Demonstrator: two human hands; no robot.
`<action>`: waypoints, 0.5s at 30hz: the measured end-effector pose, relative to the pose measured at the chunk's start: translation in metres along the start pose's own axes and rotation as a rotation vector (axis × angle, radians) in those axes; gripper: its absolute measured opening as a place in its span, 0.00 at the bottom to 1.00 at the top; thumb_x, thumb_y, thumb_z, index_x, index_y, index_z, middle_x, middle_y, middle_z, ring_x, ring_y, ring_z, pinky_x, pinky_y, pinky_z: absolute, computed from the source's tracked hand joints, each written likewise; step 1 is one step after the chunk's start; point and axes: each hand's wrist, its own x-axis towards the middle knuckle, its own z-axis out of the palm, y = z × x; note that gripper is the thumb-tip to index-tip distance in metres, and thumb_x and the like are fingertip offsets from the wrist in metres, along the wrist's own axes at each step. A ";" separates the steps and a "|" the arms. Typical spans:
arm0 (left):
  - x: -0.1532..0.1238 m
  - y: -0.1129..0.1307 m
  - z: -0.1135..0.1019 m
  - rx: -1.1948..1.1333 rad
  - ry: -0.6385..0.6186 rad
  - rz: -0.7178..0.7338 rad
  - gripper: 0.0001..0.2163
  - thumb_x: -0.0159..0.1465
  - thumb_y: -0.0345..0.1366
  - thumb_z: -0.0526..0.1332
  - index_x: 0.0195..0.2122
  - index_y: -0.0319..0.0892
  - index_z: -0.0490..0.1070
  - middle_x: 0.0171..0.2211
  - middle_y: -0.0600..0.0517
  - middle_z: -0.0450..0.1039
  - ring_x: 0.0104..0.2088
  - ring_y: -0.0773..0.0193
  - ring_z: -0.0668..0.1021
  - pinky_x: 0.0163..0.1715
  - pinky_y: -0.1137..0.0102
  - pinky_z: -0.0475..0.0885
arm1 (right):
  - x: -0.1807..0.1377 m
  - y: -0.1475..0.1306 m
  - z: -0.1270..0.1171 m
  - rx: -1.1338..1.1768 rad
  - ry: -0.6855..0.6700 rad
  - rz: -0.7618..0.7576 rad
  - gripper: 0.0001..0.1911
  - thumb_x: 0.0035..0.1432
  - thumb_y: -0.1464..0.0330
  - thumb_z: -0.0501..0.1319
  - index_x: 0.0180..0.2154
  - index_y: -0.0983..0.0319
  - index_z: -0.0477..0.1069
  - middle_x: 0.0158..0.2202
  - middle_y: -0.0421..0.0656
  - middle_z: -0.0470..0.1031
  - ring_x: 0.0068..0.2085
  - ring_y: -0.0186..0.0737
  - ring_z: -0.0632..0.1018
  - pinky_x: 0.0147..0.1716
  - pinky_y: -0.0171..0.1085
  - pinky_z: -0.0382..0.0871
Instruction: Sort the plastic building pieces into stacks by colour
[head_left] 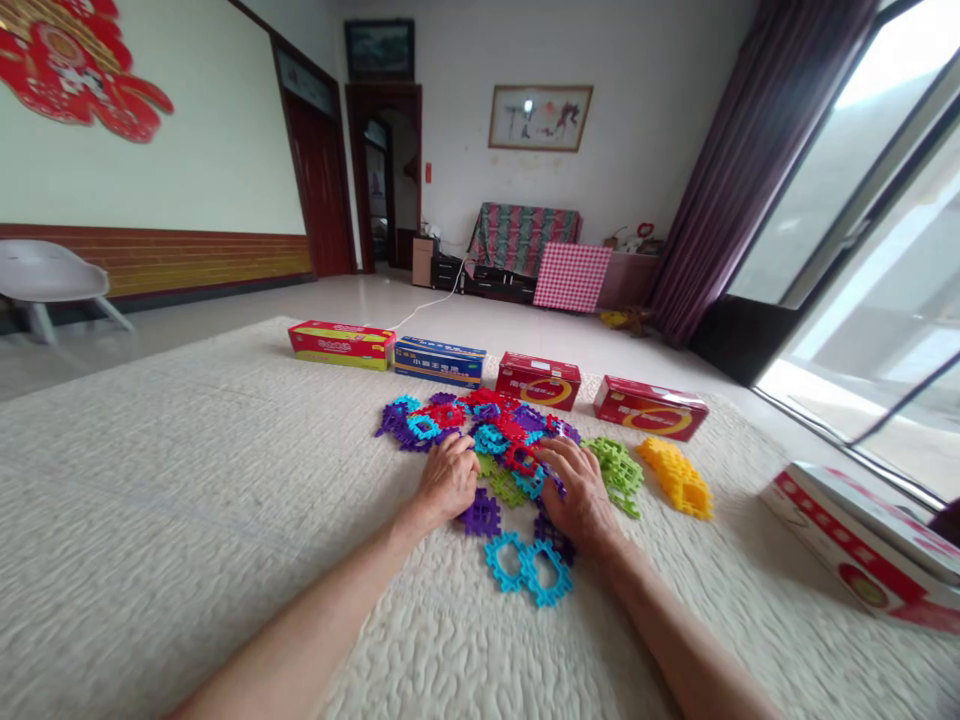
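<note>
A pile of interlocking plastic building pieces [512, 428] in red, purple and light blue lies on a cream quilted cover. My left hand [450, 478] is at the pile's near left side, fingers bent together; what lies under them is hidden. On the right, my right hand [577, 490] has its fingers and thumb closed around a purple piece [556, 474], mostly covered by the hand. Between the hands are some green pieces [508, 487] and a purple square piece [481, 514]. Nearer to me lie two joined light-blue rings [528, 569].
Right of the pile are a green cluster [616, 468] and a yellow cluster [677, 478]. Behind stand a red-and-green box [341, 344], a blue box [439, 362] and two dark red boxes [537, 381]. A white-and-red carton [862, 540] sits at right.
</note>
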 end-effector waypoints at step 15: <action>0.010 0.026 -0.012 -0.265 0.022 0.094 0.08 0.58 0.24 0.55 0.31 0.40 0.72 0.51 0.43 0.72 0.55 0.56 0.73 0.56 0.59 0.68 | 0.005 -0.023 -0.001 0.214 -0.062 -0.097 0.15 0.61 0.74 0.54 0.50 0.58 0.66 0.49 0.48 0.73 0.50 0.44 0.72 0.50 0.47 0.67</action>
